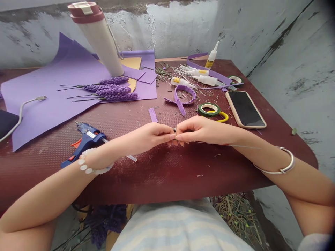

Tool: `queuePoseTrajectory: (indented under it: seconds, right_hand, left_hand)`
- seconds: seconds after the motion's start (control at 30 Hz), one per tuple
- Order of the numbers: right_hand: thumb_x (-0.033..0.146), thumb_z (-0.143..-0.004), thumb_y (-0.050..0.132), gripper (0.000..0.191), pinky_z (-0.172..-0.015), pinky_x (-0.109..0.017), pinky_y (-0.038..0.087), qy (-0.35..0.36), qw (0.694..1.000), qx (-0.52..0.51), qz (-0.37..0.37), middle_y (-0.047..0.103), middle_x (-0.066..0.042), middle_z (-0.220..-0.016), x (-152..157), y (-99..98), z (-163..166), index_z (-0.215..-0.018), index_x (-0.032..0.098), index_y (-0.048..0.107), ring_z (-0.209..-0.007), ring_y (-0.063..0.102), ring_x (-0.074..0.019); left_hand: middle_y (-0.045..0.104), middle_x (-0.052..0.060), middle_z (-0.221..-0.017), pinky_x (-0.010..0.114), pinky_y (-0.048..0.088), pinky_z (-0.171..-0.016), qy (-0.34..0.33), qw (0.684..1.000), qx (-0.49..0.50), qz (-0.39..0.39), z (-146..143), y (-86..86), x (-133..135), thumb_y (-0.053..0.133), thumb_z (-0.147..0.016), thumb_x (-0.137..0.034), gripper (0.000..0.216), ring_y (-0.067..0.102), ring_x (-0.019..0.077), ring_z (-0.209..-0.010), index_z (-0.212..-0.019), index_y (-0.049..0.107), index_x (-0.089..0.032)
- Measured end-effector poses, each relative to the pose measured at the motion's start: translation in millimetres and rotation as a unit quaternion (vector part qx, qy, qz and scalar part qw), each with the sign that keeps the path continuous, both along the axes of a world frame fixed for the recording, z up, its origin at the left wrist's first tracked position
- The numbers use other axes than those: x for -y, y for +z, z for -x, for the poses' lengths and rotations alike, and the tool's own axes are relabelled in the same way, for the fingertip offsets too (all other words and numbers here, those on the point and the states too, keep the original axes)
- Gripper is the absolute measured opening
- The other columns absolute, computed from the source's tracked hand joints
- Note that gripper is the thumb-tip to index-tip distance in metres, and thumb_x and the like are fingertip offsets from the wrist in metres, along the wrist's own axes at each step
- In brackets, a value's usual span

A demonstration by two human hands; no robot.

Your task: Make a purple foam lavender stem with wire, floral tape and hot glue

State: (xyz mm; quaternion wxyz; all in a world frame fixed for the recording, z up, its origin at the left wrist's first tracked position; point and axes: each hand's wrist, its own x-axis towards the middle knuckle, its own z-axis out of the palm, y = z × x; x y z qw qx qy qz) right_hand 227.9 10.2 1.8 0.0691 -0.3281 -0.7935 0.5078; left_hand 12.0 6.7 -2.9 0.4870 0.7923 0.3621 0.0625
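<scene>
My left hand and my right hand meet above the front of the table, thumbs and fingertips pinched together. Between them is one end of a thin wire, which runs out to the right beneath my right wrist. The fingers mostly hide what lies at the pinch itself. Just behind my left hand is a short purple crepe paper strip. A curled purple strip, a roll of green tape and a yellow-handled tool, partly covered, lie beyond my right hand.
A blue glue gun lies by my left forearm. Purple flower stems rest on purple sheets near a white tumbler. Glue bottles, loose wires and a phone occupy the back right.
</scene>
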Motion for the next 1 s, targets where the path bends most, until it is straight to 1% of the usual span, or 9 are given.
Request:
queuePoseTrajectory:
  seconds: [0.17,0.27,0.53,0.7,0.83,1.0]
  right_hand:
    - [0.038,-0.091,0.052,0.028,-0.055,-0.025,0.025,-0.002,1.0,-0.013,0.008,0.047,0.004,-0.068,0.3,1.4,-1.2,-0.075,0.017,0.061,-0.062,0.039,-0.0085]
    - [0.04,-0.091,0.053,0.029,-0.054,-0.025,0.024,-0.001,1.0,-0.022,0.022,0.045,0.004,-0.067,0.2,1.7,-1.7,-0.078,0.016,0.063,-0.061,0.038,-0.0086]
    - [0.043,-0.091,0.052,0.033,-0.053,-0.025,0.023,-0.006,0.998,-0.03,0.06,0.04,0.003,-0.065,-1.7,2.0,-2.2,-0.075,0.015,0.059,-0.059,0.033,-0.0083]
    - [0.044,-0.092,0.051,0.034,-0.052,-0.025,0.021,-0.003,0.997,-0.032,0.072,0.039,0.003,-0.065,-1.5,0.4,-3.2,-0.075,0.016,0.059,-0.059,0.032,-0.0086]
    - [0.044,-0.092,0.051,0.034,-0.052,-0.025,0.021,-0.004,0.996,-0.036,0.079,0.04,0.003,-0.065,0.1,0.5,-3.6,-0.076,0.015,0.059,-0.059,0.032,-0.0089]
    - [0.042,-0.092,0.051,0.032,-0.055,-0.025,0.024,-0.003,0.995,-0.038,0.088,0.043,0.003,-0.068,0.9,-0.8,-4.1,-0.076,0.016,0.058,-0.062,0.035,-0.0094]
  left_hand:
    - [0.066,-0.002,-0.084,0.021,0.039,-0.071,-0.002,1.0,0.006,0.009,1.1,1.3,-0.4,0.045,-0.093,-0.048,0.039,0.055,0.0131,-0.079,-0.088,0.067,-0.017]
    - [0.065,-0.002,-0.082,0.021,0.038,-0.069,0.006,1.0,0.009,0.01,0.6,2.2,0.3,0.047,-0.092,-0.048,0.038,0.054,0.0121,-0.077,-0.089,0.068,-0.016]
    - [0.057,-0.002,-0.075,0.023,0.035,-0.063,0.035,0.999,0.017,0.012,-1.9,4.7,0.4,0.054,-0.088,-0.043,0.031,0.047,0.0107,-0.069,-0.088,0.064,-0.013]
    - [0.062,0.0,-0.077,0.023,0.038,-0.064,0.049,0.998,0.042,0.027,-2.3,5.8,1.1,0.059,-0.085,-0.035,0.024,0.05,0.0111,-0.07,-0.083,0.064,-0.012]
    - [0.063,0.0,-0.075,0.023,0.039,-0.062,0.053,0.998,0.046,0.001,-2.1,6.1,1.7,0.061,-0.084,-0.033,0.021,0.051,0.0109,-0.068,-0.081,0.064,-0.013]
    - [0.063,-0.001,-0.078,0.022,0.039,-0.063,0.048,0.997,0.037,-0.037,-1.7,6.3,2.2,0.063,-0.082,-0.025,0.011,0.052,0.0101,-0.069,-0.081,0.062,-0.014]
